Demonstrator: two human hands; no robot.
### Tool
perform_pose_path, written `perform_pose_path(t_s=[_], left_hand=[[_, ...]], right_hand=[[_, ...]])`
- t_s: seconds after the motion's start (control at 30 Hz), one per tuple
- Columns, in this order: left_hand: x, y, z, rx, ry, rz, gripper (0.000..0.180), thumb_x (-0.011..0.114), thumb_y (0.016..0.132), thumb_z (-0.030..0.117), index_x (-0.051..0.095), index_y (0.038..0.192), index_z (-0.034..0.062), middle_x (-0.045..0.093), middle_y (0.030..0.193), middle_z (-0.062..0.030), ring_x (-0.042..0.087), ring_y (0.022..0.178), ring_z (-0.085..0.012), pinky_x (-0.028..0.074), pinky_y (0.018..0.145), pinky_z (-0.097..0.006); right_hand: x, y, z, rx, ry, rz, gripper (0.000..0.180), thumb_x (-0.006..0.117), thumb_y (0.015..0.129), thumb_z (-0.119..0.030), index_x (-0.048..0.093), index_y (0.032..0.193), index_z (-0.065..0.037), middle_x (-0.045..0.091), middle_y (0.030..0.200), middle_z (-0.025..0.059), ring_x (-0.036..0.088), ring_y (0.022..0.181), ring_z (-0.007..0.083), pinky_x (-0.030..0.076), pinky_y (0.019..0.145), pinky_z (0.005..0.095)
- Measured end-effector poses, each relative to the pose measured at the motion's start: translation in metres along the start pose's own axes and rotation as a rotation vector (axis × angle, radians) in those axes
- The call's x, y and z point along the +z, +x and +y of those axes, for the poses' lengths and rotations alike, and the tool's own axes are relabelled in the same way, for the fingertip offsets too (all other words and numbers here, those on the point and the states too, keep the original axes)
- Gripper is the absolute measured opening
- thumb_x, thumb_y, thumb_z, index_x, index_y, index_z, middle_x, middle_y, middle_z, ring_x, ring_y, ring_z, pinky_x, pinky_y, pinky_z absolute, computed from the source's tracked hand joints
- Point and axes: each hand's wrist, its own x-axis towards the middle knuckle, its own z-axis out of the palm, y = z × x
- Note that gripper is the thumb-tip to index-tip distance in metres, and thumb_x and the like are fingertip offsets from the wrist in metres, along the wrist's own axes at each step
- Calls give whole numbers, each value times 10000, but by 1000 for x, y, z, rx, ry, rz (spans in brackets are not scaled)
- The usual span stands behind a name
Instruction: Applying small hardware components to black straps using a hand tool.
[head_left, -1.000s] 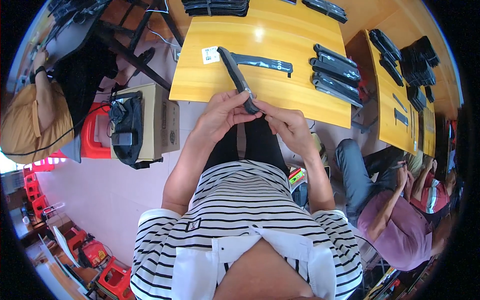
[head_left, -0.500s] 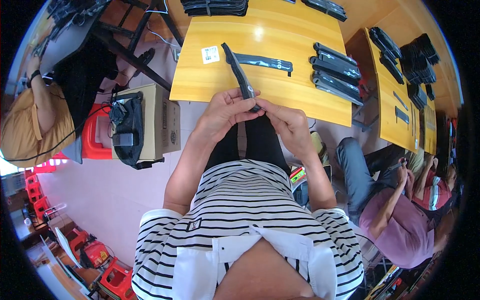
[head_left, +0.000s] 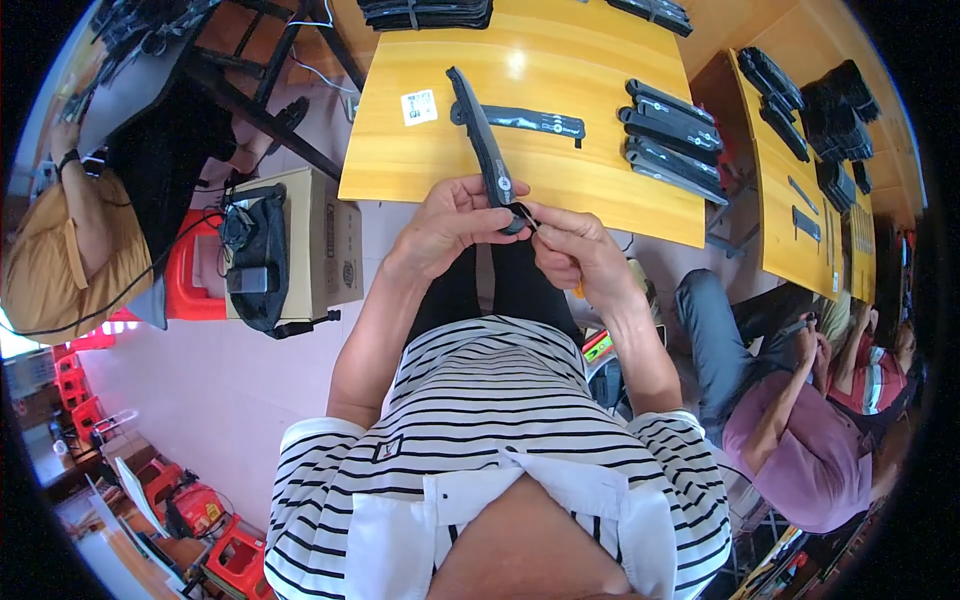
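The left hand (head_left: 447, 222) clamps its fingers on the long black strap (head_left: 485, 150) above the yellow table (head_left: 400, 160); the right hand (head_left: 572, 250) pinches its lower end. Better keep it steady while working.

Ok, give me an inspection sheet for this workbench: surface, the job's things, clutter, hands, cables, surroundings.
Surface: yellow wooden table, mostly bare near the front edge.
Job's things: long black strap, held at its lower end, slanting up over the table.
Clutter: second strap lying flat, white label, row of black parts on the right, a stack at the far edge.
Hands: left hand grips the strap's end; right hand pinches at the same end with its fingers.
Cables: black cord by the cardboard box.
Surroundings: black bag on the box, red stool, seated people left and right, more tables with black parts.
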Motion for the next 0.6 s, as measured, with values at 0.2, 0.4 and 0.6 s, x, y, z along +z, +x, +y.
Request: perform_pose_path(t_s=[0.2,0.4,0.6], left_hand=[[-10,6,-8,-78,-74,-11,337,583,800,40,516,1114,-59,626,950,-127,649,783,-216,545,721,-277],[-5,9,-14,-67,89,27,289,594,796,54,544,1065,-40,622,970,-115,639,786,-180,540,726,-272],[3,12,-11,-119,159,-18,301,639,766,39,547,1041,-41,615,977,-110,633,806,-169,545,721,-271]], right_hand=[[-5,4,3,-188,-301,56,291,536,860,-104,559,1137,-16,399,592,-35,332,485,23,234,414,164],[-3,7,-4,-543,-969,235,299,639,727,6,611,1025,-2,495,707,-9,464,652,66,356,587,190],[-6,13,3,-677,-893,234,111,613,738,16,600,847,37,513,755,42,502,704,105,387,619,223]])
